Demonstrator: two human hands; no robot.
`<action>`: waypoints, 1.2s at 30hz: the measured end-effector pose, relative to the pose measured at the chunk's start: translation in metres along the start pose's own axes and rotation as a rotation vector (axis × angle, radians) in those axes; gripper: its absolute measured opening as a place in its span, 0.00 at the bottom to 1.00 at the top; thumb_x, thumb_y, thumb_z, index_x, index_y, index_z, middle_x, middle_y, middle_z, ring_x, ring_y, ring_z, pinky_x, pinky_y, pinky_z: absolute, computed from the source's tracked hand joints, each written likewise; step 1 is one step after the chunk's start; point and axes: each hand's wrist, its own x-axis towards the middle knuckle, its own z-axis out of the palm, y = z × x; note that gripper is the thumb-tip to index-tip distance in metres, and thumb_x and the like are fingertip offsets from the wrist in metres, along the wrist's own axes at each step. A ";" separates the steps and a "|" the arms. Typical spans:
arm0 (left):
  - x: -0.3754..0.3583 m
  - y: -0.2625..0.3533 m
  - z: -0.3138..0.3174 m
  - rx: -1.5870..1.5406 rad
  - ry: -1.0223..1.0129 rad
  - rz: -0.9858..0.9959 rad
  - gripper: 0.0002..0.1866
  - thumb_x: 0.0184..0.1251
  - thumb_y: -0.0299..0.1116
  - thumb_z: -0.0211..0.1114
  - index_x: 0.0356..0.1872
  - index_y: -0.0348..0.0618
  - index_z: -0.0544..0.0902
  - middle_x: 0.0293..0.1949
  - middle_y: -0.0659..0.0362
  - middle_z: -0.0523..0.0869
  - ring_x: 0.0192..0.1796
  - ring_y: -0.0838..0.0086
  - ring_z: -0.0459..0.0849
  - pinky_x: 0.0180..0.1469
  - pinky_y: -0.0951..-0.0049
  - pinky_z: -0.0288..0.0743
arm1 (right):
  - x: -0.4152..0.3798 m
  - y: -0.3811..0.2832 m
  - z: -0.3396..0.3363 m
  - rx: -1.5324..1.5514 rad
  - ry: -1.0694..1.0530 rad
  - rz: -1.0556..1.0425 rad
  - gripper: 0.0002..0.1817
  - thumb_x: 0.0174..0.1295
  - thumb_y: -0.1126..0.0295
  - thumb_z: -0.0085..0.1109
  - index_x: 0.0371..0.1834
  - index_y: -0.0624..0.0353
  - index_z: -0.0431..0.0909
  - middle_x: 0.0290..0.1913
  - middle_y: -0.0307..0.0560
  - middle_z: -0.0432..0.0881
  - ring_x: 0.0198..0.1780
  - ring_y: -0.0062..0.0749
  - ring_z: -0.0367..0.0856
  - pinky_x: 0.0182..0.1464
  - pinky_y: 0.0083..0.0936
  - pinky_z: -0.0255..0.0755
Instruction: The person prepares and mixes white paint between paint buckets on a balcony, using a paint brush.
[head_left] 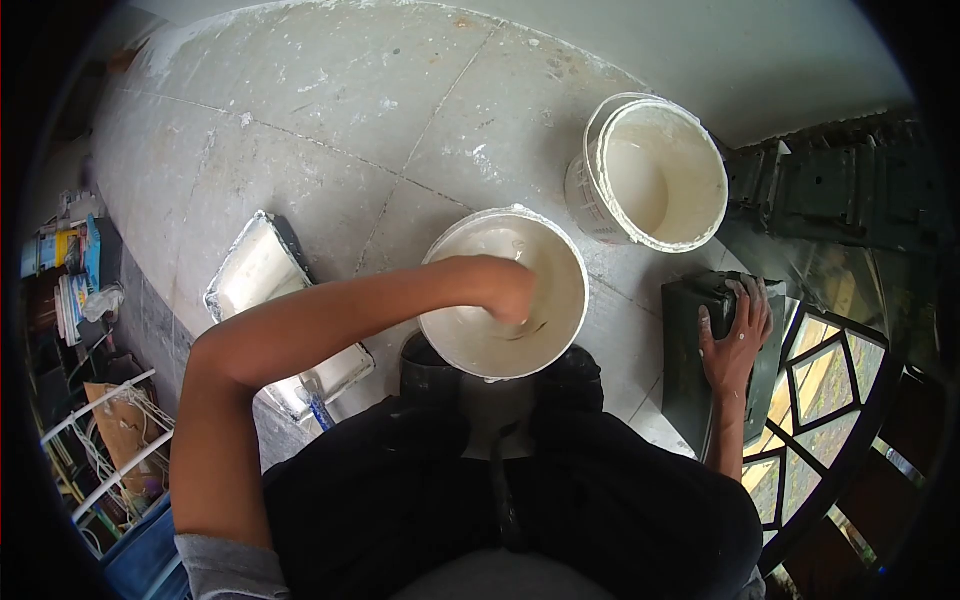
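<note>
My left hand point(508, 290) reaches down into a white bucket point(578, 290) between my feet, its fingers curled into a closed grip. What it holds is hidden beneath the hand. Pale, creamy liquid point(485, 345) like paint lies in this bucket. On a dark green box point(690, 370) to the right rests my right hand point(738, 335), fingers spread over its top and nothing held in them. Whitish smears mark those fingers. To the left, partly covered by my left forearm, is a paint-coated tray point(255, 265) with a blue handle point(318, 405) at its near end.
A second bucket point(660, 175), with a wire handle and pale contents, stands at upper right near the wall point(720, 60). White spots dot the grey tiled floor point(330, 130). A cluttered white rack point(110, 440) is at far left, a black metal grille point(825, 385) at right.
</note>
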 end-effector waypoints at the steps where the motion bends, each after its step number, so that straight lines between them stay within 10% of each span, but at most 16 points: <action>1: 0.001 -0.004 0.001 -0.135 0.152 -0.087 0.12 0.54 0.30 0.61 0.35 0.34 0.85 0.34 0.40 0.85 0.37 0.52 0.86 0.43 0.54 0.79 | 0.000 0.000 0.000 0.000 -0.001 -0.001 0.27 0.57 0.61 0.61 0.59 0.58 0.69 0.65 0.54 0.66 0.73 0.50 0.56 0.72 0.49 0.45; 5: -0.006 -0.016 0.010 0.130 0.531 -0.077 0.11 0.53 0.29 0.62 0.35 0.34 0.85 0.31 0.42 0.85 0.36 0.54 0.87 0.41 0.57 0.80 | 0.001 -0.001 -0.001 0.001 -0.007 0.002 0.27 0.58 0.61 0.61 0.60 0.58 0.69 0.65 0.54 0.66 0.73 0.50 0.56 0.72 0.50 0.45; 12: -0.010 0.018 0.020 0.135 0.006 0.043 0.12 0.51 0.27 0.63 0.38 0.34 0.84 0.43 0.45 0.85 0.43 0.58 0.87 0.44 0.64 0.80 | 0.001 -0.001 0.001 0.000 0.003 -0.006 0.27 0.58 0.60 0.60 0.60 0.58 0.69 0.65 0.54 0.66 0.73 0.50 0.56 0.72 0.49 0.45; 18: -0.001 0.024 0.030 0.333 0.260 -0.290 0.09 0.52 0.24 0.62 0.32 0.30 0.84 0.40 0.41 0.85 0.42 0.54 0.86 0.39 0.61 0.81 | 0.000 -0.001 0.000 0.001 -0.005 0.003 0.27 0.58 0.61 0.61 0.60 0.58 0.69 0.65 0.54 0.66 0.73 0.50 0.56 0.72 0.50 0.45; 24: -0.006 0.019 0.016 0.085 -0.006 -0.025 0.09 0.53 0.27 0.64 0.33 0.32 0.85 0.36 0.46 0.85 0.42 0.57 0.87 0.43 0.65 0.81 | 0.001 -0.001 0.000 0.013 -0.007 0.004 0.27 0.57 0.61 0.61 0.59 0.58 0.69 0.65 0.54 0.66 0.73 0.50 0.56 0.72 0.49 0.45; 27: -0.007 0.011 0.026 0.054 0.401 -0.047 0.10 0.51 0.25 0.62 0.34 0.31 0.85 0.38 0.44 0.86 0.41 0.55 0.87 0.42 0.63 0.81 | 0.001 0.000 0.000 0.012 -0.005 0.004 0.27 0.57 0.61 0.61 0.59 0.58 0.69 0.65 0.53 0.66 0.73 0.50 0.56 0.72 0.49 0.45; 36: -0.002 0.016 0.011 0.081 0.043 0.038 0.11 0.50 0.27 0.63 0.34 0.32 0.86 0.37 0.42 0.86 0.40 0.49 0.86 0.41 0.57 0.81 | 0.000 0.000 0.001 -0.001 -0.008 0.008 0.27 0.57 0.60 0.62 0.60 0.57 0.69 0.66 0.53 0.66 0.73 0.49 0.56 0.72 0.49 0.45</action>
